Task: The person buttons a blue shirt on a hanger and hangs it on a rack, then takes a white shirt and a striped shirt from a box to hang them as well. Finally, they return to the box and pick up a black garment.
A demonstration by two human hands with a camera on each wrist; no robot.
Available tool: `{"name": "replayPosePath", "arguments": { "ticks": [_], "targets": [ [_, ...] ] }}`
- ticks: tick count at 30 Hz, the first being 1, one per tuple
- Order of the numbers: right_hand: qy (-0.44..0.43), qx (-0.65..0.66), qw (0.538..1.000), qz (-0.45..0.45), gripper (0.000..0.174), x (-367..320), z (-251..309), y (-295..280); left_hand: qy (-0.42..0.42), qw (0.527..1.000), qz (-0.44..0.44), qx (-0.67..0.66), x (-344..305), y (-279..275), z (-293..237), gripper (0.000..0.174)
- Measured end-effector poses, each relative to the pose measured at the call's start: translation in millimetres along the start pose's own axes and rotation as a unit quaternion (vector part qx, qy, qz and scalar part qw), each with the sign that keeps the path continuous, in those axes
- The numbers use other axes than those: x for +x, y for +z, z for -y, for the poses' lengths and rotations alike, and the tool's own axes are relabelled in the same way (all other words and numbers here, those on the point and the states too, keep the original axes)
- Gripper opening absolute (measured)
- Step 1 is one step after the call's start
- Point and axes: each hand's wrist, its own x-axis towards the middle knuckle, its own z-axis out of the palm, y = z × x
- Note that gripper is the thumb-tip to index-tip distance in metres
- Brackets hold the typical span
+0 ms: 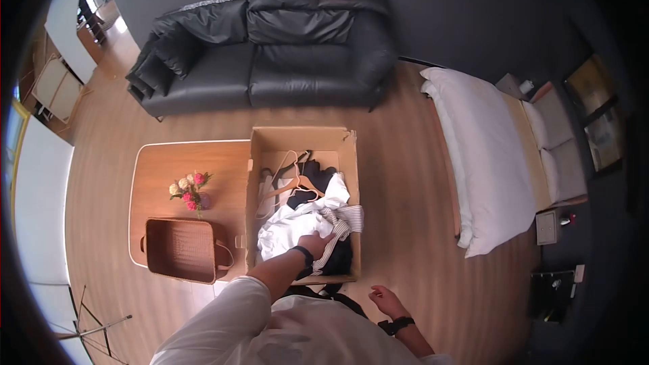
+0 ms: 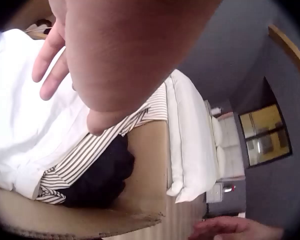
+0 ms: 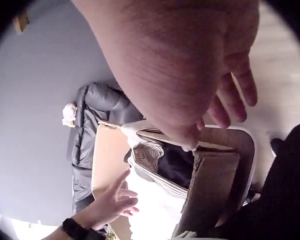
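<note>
My left hand (image 1: 316, 245) reaches into the cardboard box (image 1: 351, 162), its fingers fairly straight over a white garment (image 1: 287, 231). In the left wrist view its thumb lies close over a striped garment (image 2: 85, 159), beside a dark garment (image 2: 102, 175). My right hand (image 1: 387, 302) hangs outside the box near its front right corner and holds nothing. In the right wrist view its fingers (image 3: 230, 102) are loosely extended. A wooden clothes hanger (image 1: 302, 182) lies among the clothes farther back in the box.
Left of the box stands a wooden table (image 1: 155, 169) with a flower vase (image 1: 203, 199) and a brown woven basket (image 1: 179, 250). A black sofa (image 1: 297, 74) stands beyond, a bed (image 1: 487, 155) to the right. A metal stand (image 1: 81, 331) is at lower left.
</note>
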Motion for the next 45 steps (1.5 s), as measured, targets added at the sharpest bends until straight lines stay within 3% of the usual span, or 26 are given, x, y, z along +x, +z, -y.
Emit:
{"name": "replayPosePath", "arguments": {
  "ticks": [5,7,9,12,15,16,18,23,26,27,28,29,30,31,32,33,35,36,38,39,41,43,45],
  "targets": [
    [0.046,0.035,0.998,-0.027,0.046,-33,20,8,-0.021,0.999,-0.044,-0.005,10,40,46,0.027],
    [0.061,0.045,0.997,-0.019,0.047,-31,19,14,0.028,0.991,-0.117,-0.057,-12,31,61,0.022],
    [0.056,0.035,0.998,-0.012,0.047,-29,25,16,0.079,0.978,-0.134,-0.140,-28,19,75,0.023],
    [0.024,0.042,0.999,0.000,0.051,-18,46,14,0.104,0.923,-0.208,-0.305,-73,-18,76,0.018],
    [-0.046,0.068,0.997,0.007,0.061,3,81,10,0.105,0.862,-0.216,-0.446,-103,-49,73,0.015],
    [-0.075,0.077,0.994,0.010,0.065,13,97,9,0.111,0.842,-0.183,-0.495,-109,-56,73,0.013],
    [-0.124,0.107,0.986,0.036,0.083,8,175,0,0.148,0.815,-0.138,-0.543,-122,-77,70,0.013],
    [-0.350,-0.037,0.934,0.063,0.098,16,296,7,0.288,0.753,-0.070,-0.587,-164,-142,55,0.019],
    [-0.435,-0.059,0.894,0.087,0.081,44,304,40,0.372,0.746,-0.099,-0.544,-192,-183,43,0.027],
    [-0.394,-0.046,0.908,0.135,0.072,46,316,43,0.395,0.737,-0.117,-0.537,-195,-185,42,0.028],
    [-0.352,-0.032,0.918,0.182,0.063,47,331,43,0.374,0.730,-0.062,-0.568,-196,-178,50,0.035],
    [-0.308,-0.019,0.923,0.228,0.054,48,341,47,0.366,0.723,-0.066,-0.582,-199,-181,54,0.037],
    [-0.340,-0.001,0.923,0.182,0.034,52,338,56,0.359,0.715,-0.070,-0.596,-204,-187,57,0.039],
    [-0.369,0.000,0.915,0.164,0.033,53,340,54,0.350,0.707,-0.073,-0.610,-206,-194,62,0.042],
    [-0.397,0.000,0.906,0.145,0.032,53,340,52,0.369,0.714,-0.146,-0.577,-205,-195,75,0.050],
    [-0.425,0.002,0.896,0.127,0.031,52,343,48,0.394,0.684,-0.196,-0.582,-204,-203,86,0.047],
    [-0.343,0.245,0.877,0.230,0.029,39,355,31,0.281,0.614,-0.257,-0.691,-212,-206,105,0.042],
    [-0.294,0.360,0.844,0.267,0.029,32,363,22,0.207,0.639,-0.288,-0.683,-209,-206,120,0.041],
    [-0.448,0.114,0.880,0.106,0.031,7,379,5,0.075,0.681,-0.334,-0.647,-192,-194,151,0.042],
    [-0.494,0.000,0.869,0.003,0.033,-5,388,-4,0.037,0.730,-0.328,-0.599,-182,-180,169,0.042],
    [-0.376,0.203,0.904,0.029,0.035,-43,376,-21,-0.040,0.813,-0.309,-0.492,-164,-149,197,0.042],
    [-0.233,0.395,0.887,0.055,0.038,-69,359,-34,-0.069,0.822,-0.293,-0.484,-157,-132,198,0.042],
    [-0.162,0.515,0.839,0.064,0.043,-79,348,-41,-0.092,0.826,-0.243,-0.500,-141,-111,201,0.043]
  ]
}}
